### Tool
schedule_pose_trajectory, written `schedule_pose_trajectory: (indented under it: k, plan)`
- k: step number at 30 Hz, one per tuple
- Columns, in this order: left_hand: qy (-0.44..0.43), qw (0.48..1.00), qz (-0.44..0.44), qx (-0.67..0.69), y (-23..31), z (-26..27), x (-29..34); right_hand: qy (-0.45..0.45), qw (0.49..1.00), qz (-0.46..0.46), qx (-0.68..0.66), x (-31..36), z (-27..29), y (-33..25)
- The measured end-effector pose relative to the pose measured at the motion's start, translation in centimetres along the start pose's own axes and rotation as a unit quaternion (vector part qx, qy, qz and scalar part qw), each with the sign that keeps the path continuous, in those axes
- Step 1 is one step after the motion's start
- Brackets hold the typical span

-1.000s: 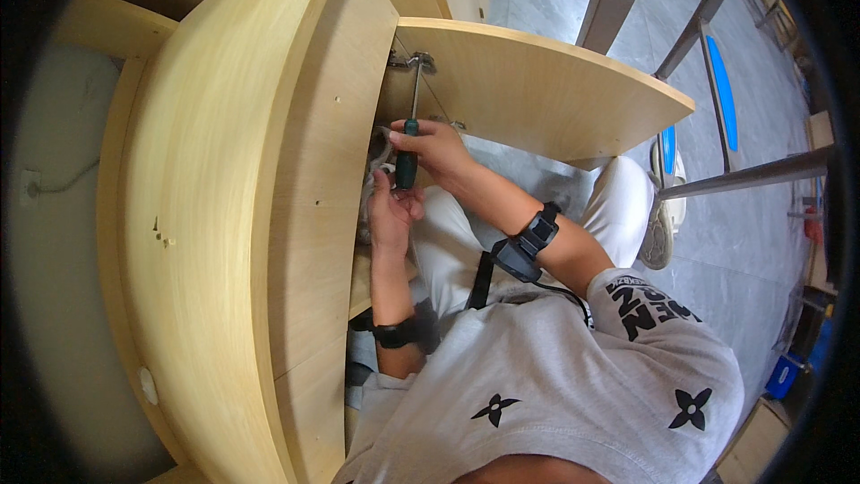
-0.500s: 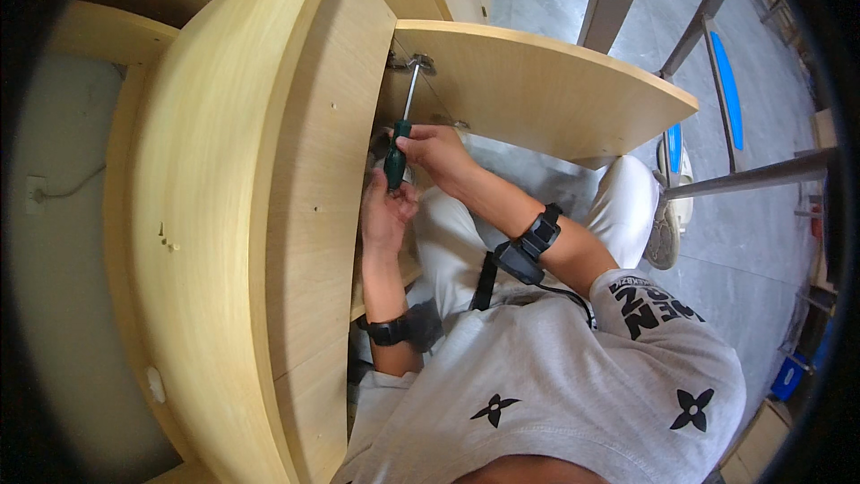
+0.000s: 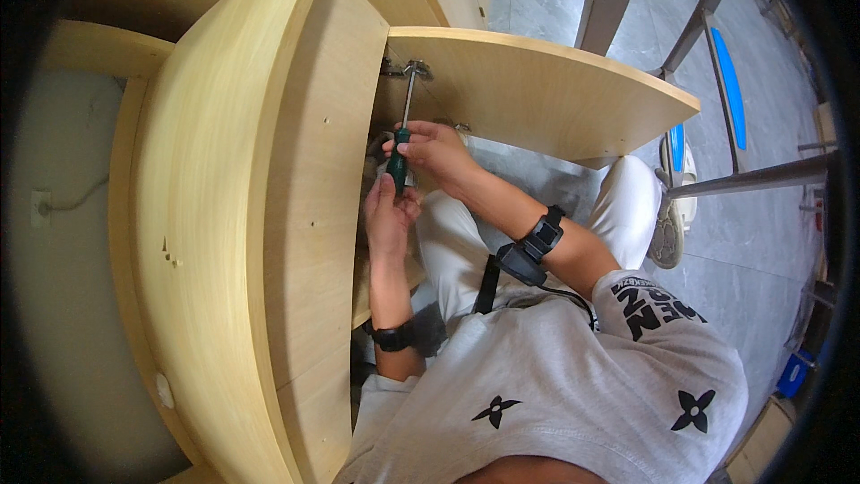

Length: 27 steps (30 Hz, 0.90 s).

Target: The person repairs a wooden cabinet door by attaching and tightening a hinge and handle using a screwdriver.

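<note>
A screwdriver (image 3: 399,161) with a dark green handle stands almost upright in the view, its metal shaft reaching a cabinet hinge (image 3: 417,70). My right hand (image 3: 437,154) pinches the upper part of the handle. Lower down, my left hand (image 3: 389,222) has its fingers closed at the handle's butt end. The hinge sits on the inner face of an open wooden door (image 3: 537,90), close to where it meets the cabinet side panel (image 3: 327,170). A second hinge (image 3: 460,127) is partly hidden behind my right hand. Whether the tip sits in a screw is too small to tell.
Metal legs and bars (image 3: 752,176) with blue strips (image 3: 728,81) stand on the grey tiled floor (image 3: 717,305) at the right. The side panel rises close to my left arm. A wall outlet (image 3: 40,208) with a cable is at far left.
My left hand's thumb and fingers have shifted slightly up along the screwdriver handle. My right fingers have changed their hold a little. The tip stays at the hinge.
</note>
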State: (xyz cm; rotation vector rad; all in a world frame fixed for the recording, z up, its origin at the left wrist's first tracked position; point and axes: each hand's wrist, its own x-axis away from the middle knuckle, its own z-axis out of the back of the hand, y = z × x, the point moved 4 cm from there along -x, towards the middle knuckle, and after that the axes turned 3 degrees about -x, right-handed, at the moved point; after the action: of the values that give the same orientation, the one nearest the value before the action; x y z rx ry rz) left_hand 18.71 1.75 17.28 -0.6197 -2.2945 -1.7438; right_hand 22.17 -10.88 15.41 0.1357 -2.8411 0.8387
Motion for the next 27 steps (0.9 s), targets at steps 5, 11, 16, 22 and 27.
schedule_pose_trajectory:
  k: [5, 11, 16, 22, 27]
  plan:
    - [0.117, 0.922, -0.261, -0.262, 0.2, 0.3, -0.4, 0.015, 0.989, -0.034, 0.141, -0.4, -0.4, -0.3]
    - [0.034, 0.999, -0.001, -0.007, 0.5, 0.5, 0.1, 0.016, 0.998, 0.019, 0.066, -0.6, 0.4, -0.4]
    - [0.046, 0.992, -0.109, -0.037, 0.4, 0.4, -0.8, -0.034, 0.998, -0.002, -0.045, -0.8, 0.1, -0.4]
    - [0.131, 0.951, -0.184, -0.213, 0.8, -0.8, -0.2, 0.064, 0.996, -0.007, 0.066, -1.3, 0.3, -0.3]
    - [0.136, 0.962, -0.176, -0.158, 1.4, -0.6, -0.4, 0.048, 0.996, -0.013, 0.073, -1.9, -0.4, -0.4]
